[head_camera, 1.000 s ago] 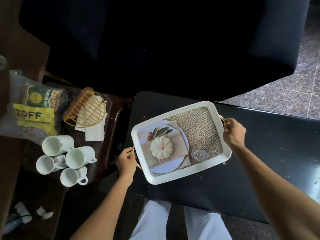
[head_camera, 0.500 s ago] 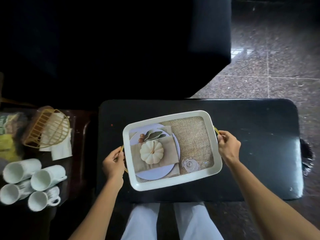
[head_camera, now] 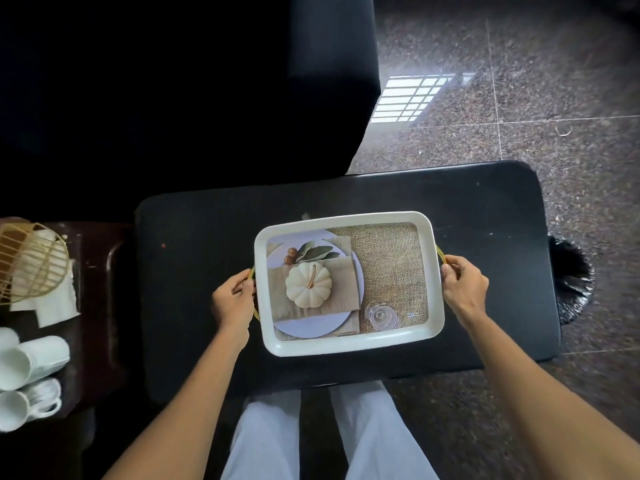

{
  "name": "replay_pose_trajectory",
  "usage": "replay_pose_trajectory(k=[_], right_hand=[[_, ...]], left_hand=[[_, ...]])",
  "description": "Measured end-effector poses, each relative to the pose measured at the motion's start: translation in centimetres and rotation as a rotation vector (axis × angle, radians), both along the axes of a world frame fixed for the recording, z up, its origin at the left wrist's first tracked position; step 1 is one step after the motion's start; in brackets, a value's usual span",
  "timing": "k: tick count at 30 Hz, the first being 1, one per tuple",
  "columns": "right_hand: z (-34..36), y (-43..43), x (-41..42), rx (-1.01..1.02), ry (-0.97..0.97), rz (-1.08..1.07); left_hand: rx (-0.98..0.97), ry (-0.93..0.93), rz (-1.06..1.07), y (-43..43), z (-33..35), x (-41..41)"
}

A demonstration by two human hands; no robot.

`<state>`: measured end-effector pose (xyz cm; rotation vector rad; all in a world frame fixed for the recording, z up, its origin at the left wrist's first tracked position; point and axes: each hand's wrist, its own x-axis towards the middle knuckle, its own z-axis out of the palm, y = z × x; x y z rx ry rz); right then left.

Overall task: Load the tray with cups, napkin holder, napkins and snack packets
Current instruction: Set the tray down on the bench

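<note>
A white tray [head_camera: 346, 346] with a printed pumpkin picture and gold handles sits over the black table [head_camera: 194, 237]. My left hand [head_camera: 232, 299] grips its left handle and my right hand [head_camera: 462, 285] grips its right handle. At the far left, on a dark side table, lie white cups [head_camera: 31, 362] on their sides, a gold wire napkin holder [head_camera: 27, 261] and white napkins [head_camera: 55, 306] under it. No snack packets are in view.
A dark sofa [head_camera: 173, 81] fills the back left. Speckled stone floor [head_camera: 519, 98] lies to the right, with a black bag [head_camera: 571, 282] by the table's right end. My white-trousered legs [head_camera: 311, 438] are under the table's near edge.
The tray, held by both hands, has shifted right toward the table's middle and turned straighter. The view has swung right, so the cups and holder sit at the left edge and the packets are out of view.
</note>
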<state>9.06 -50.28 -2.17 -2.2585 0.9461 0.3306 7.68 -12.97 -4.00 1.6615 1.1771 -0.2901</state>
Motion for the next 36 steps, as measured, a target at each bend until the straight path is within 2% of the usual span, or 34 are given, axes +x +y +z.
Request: replay_pose_trajectory(k=[11,22,29,36], right_hand=[[-1.1,-1.9,0.7,0.050,0.022,0.053],[-1.6,-1.6,0.6,0.026,0.053,0.101],[0.1,0.1,0.2,-0.140,-0.008,0.280],[4.3,8.6,-1.0,-0.041,-0.097,0.556]], left_hand=[[0.059,0.052,-0.044,-1.6,-0.8,1.4],[-0.017,0.061,-0.090,-0.5,-1.8,0.6],[-0.078,0.050,-0.062,1.2,0.6,-2.0],[-0.065,-0.047,0.096,3.8,5.9,-7.5]])
